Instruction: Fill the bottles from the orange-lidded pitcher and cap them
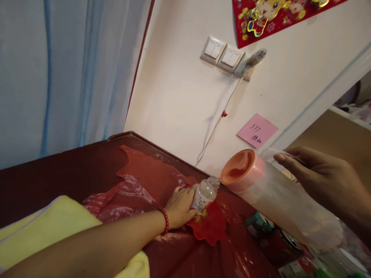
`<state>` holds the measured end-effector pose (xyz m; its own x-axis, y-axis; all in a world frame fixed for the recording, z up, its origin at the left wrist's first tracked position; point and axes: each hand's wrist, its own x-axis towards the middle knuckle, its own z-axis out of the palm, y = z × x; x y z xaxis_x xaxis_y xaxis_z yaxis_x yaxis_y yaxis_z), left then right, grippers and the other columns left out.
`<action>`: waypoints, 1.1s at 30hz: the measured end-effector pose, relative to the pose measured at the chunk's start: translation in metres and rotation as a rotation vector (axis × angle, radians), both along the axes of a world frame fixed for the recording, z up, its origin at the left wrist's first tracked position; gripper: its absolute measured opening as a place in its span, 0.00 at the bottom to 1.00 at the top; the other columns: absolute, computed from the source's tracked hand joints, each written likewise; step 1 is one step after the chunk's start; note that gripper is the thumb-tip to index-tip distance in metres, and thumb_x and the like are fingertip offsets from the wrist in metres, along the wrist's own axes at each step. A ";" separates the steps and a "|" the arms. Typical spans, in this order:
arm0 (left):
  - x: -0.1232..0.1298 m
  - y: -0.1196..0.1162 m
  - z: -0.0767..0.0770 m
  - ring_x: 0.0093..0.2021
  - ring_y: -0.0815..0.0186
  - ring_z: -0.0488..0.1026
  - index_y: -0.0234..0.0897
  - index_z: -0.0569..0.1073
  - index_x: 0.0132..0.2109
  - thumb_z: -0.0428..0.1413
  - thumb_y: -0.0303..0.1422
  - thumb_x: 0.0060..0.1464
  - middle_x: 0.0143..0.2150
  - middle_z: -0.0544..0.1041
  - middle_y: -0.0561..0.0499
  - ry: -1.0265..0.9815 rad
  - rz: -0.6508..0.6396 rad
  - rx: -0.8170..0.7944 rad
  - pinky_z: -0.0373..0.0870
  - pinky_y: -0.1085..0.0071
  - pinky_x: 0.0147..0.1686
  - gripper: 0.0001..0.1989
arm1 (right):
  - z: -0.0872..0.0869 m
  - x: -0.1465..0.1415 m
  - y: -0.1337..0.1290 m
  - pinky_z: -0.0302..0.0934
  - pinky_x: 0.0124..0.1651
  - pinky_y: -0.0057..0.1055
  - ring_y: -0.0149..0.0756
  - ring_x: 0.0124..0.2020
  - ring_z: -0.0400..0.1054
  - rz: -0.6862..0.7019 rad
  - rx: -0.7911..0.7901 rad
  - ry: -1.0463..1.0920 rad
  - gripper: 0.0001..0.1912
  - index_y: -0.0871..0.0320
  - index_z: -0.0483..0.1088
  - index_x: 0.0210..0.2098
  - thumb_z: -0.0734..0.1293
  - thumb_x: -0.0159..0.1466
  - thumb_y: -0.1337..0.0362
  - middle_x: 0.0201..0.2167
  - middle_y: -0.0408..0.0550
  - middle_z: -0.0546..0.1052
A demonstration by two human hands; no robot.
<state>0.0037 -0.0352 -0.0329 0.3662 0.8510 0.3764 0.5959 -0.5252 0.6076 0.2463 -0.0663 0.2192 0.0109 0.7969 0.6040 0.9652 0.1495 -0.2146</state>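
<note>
My left hand [180, 206], with a red bead bracelet at the wrist, is wrapped round a small clear bottle [203, 196] with a printed picture on its side. The bottle stands open-necked on or just over a red scalloped-edged piece [213, 227] with gold print. My right hand [327, 173] grips the handle of a large frosted pitcher [286, 200] with a pink-orange lid. Tipped to the left, the pitcher has its lid end right by the bottle's mouth. Whether liquid is running between them is hard to make out.
Crinkled red plastic film [145, 181] covers part of the dark red tabletop [34, 185]. A yellow cloth [55, 227] lies at the left. Cans [259, 223] stand below the pitcher. A white cord [216, 119] hangs from the wall socket, beside a pink note [257, 130].
</note>
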 end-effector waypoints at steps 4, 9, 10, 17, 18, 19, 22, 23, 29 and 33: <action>0.000 0.000 0.000 0.59 0.54 0.71 0.44 0.55 0.67 0.65 0.39 0.50 0.59 0.74 0.46 0.009 0.010 -0.012 0.59 0.57 0.60 0.42 | -0.002 0.002 0.002 0.57 0.28 0.34 0.36 0.25 0.64 0.017 0.025 -0.014 0.31 0.47 0.78 0.38 0.64 0.53 0.30 0.23 0.41 0.74; 0.000 0.000 0.001 0.58 0.53 0.71 0.45 0.56 0.66 0.66 0.38 0.49 0.59 0.75 0.46 -0.021 0.003 -0.001 0.59 0.56 0.60 0.41 | -0.003 0.003 0.004 0.56 0.28 0.33 0.35 0.24 0.63 0.026 0.016 -0.019 0.30 0.47 0.77 0.37 0.64 0.54 0.30 0.23 0.40 0.73; 0.000 0.001 0.001 0.58 0.53 0.71 0.45 0.56 0.66 0.66 0.38 0.49 0.59 0.75 0.46 -0.025 0.000 0.000 0.59 0.56 0.59 0.41 | -0.003 0.003 0.004 0.56 0.28 0.33 0.35 0.24 0.63 0.032 0.016 -0.017 0.30 0.47 0.77 0.37 0.64 0.54 0.30 0.23 0.40 0.73; 0.000 0.001 0.000 0.58 0.53 0.71 0.43 0.57 0.64 0.65 0.37 0.50 0.59 0.75 0.46 -0.023 -0.001 0.002 0.59 0.56 0.60 0.38 | -0.002 0.000 0.004 0.57 0.28 0.34 0.36 0.24 0.63 0.008 0.011 -0.022 0.29 0.46 0.77 0.37 0.64 0.53 0.30 0.23 0.40 0.74; 0.000 0.000 0.000 0.58 0.53 0.71 0.42 0.58 0.64 0.65 0.37 0.50 0.58 0.75 0.46 -0.018 -0.001 -0.002 0.59 0.56 0.60 0.38 | -0.002 0.000 0.004 0.57 0.28 0.35 0.36 0.24 0.63 0.005 0.010 -0.023 0.29 0.46 0.77 0.37 0.64 0.53 0.30 0.23 0.41 0.74; 0.000 0.000 0.001 0.58 0.53 0.71 0.42 0.58 0.64 0.65 0.38 0.50 0.58 0.75 0.46 -0.013 0.000 -0.007 0.59 0.56 0.60 0.38 | -0.002 0.000 0.004 0.57 0.29 0.35 0.36 0.25 0.64 0.003 0.011 -0.024 0.29 0.46 0.77 0.37 0.64 0.53 0.30 0.23 0.41 0.74; 0.000 0.000 0.002 0.58 0.53 0.71 0.42 0.57 0.65 0.65 0.38 0.50 0.58 0.75 0.45 -0.004 0.001 -0.014 0.59 0.56 0.60 0.39 | -0.002 0.000 0.005 0.57 0.29 0.35 0.36 0.25 0.64 0.011 0.007 -0.022 0.29 0.46 0.78 0.37 0.64 0.54 0.31 0.24 0.41 0.75; 0.000 0.000 0.002 0.58 0.53 0.71 0.42 0.57 0.65 0.65 0.38 0.50 0.58 0.75 0.45 -0.004 0.001 -0.013 0.59 0.56 0.60 0.39 | -0.002 0.000 0.005 0.57 0.29 0.35 0.35 0.25 0.64 0.013 0.008 -0.020 0.29 0.46 0.78 0.37 0.64 0.54 0.31 0.24 0.41 0.75; 0.000 0.001 0.000 0.59 0.54 0.70 0.43 0.56 0.65 0.65 0.38 0.50 0.59 0.75 0.46 -0.010 0.001 0.002 0.58 0.56 0.61 0.39 | -0.003 0.001 0.005 0.57 0.29 0.34 0.35 0.25 0.63 0.024 0.011 -0.020 0.29 0.46 0.77 0.37 0.64 0.54 0.31 0.24 0.41 0.75; 0.000 0.001 -0.001 0.59 0.54 0.70 0.44 0.56 0.65 0.65 0.39 0.50 0.59 0.74 0.46 -0.005 0.005 -0.002 0.58 0.56 0.61 0.40 | -0.003 0.001 0.005 0.57 0.29 0.34 0.36 0.25 0.64 0.020 0.017 -0.029 0.30 0.47 0.77 0.36 0.64 0.53 0.30 0.24 0.42 0.75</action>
<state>0.0039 -0.0340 -0.0339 0.3599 0.8536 0.3767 0.5959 -0.5210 0.6111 0.2474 -0.0611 0.2164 -0.0226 0.7861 0.6177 0.9677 0.1725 -0.1840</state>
